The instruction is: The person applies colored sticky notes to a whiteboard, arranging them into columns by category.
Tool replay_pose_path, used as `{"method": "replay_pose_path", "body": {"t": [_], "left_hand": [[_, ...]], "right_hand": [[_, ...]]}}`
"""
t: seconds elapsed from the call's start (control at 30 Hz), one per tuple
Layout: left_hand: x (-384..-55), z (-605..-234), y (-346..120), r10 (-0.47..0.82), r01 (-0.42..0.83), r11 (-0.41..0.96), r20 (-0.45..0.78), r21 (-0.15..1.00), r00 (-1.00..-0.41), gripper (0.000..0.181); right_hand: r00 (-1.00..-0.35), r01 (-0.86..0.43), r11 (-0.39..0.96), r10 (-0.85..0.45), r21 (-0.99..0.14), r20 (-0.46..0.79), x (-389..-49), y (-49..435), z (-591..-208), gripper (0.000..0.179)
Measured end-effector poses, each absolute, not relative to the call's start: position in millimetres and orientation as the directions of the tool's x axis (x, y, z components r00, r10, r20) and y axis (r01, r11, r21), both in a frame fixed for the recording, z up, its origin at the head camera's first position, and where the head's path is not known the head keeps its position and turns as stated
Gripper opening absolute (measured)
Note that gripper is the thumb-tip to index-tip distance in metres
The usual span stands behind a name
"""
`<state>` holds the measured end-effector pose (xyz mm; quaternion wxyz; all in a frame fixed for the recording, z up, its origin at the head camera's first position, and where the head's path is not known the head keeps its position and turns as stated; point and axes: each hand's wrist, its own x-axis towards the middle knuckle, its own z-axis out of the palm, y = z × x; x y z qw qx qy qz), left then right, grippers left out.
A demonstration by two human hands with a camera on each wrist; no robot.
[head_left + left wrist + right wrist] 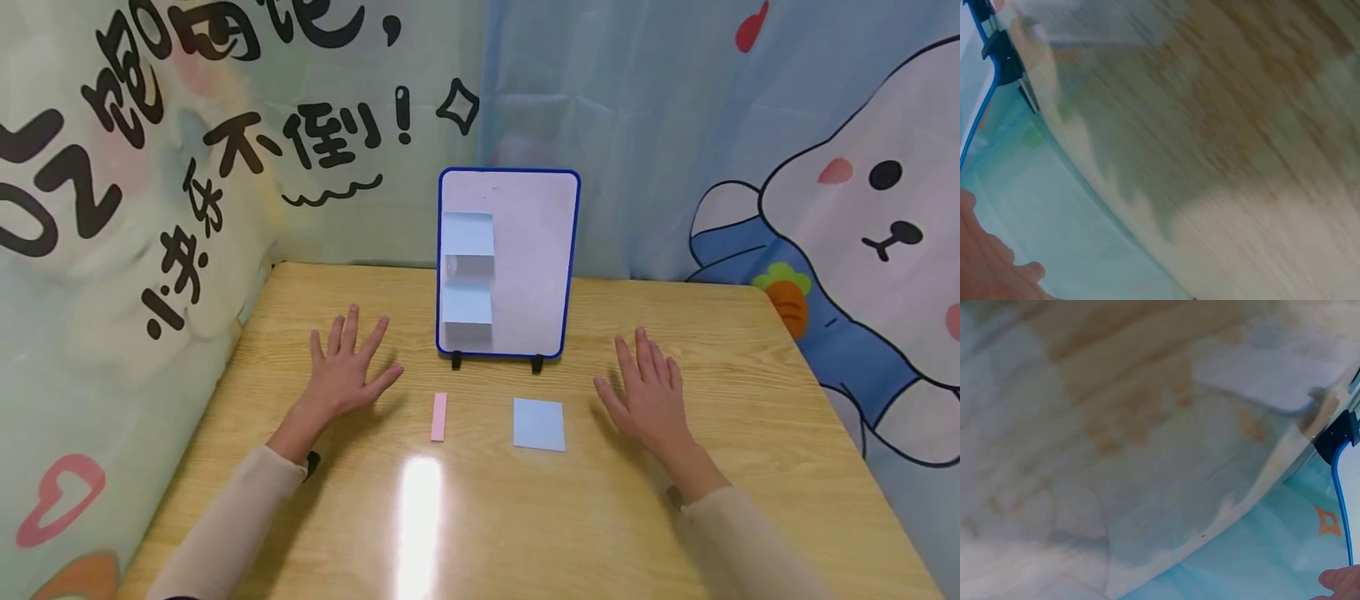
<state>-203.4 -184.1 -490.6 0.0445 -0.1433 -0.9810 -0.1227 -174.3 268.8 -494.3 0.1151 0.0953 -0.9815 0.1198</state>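
Observation:
With fingers spread, my left hand hovers over or rests on the table, left of a thin pink paper strip. To the right, my right hand is likewise spread, beside a light blue square sticky note. Neither hand holds anything. Behind the papers stands a small whiteboard with a blue frame. Two light blue sticky notes hang on its left half, an upper note and a lower note, their bottom edges lifting off. Only parts of the hands' fingers show in the wrist views.
Black feet hold the whiteboard up on the wooden table. A printed cloth hangs behind the table's back edge and along the left side. A bright reflection lies on the table's front part.

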Motion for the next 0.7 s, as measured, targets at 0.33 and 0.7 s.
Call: {"method": "replay_pose_path", "body": {"t": [0.33, 0.7], "left_hand": [[-198.7, -489.8, -182.8, 0.271, 0.287, 0.929, 0.095, 0.236, -0.958, 0.077], [-191.1, -491.7, -175.2, 0.324, 0.342, 0.907, 0.113, 0.246, -0.939, 0.076]], "right_hand": [[-0.948, -0.248, 0.947, -0.193, -0.205, 0.252, -175.0, 251.7, -484.9, 0.072], [-0.895, -0.392, 0.894, -0.316, -0.218, 0.315, -168.9, 199.4, -479.2, 0.071]]}}
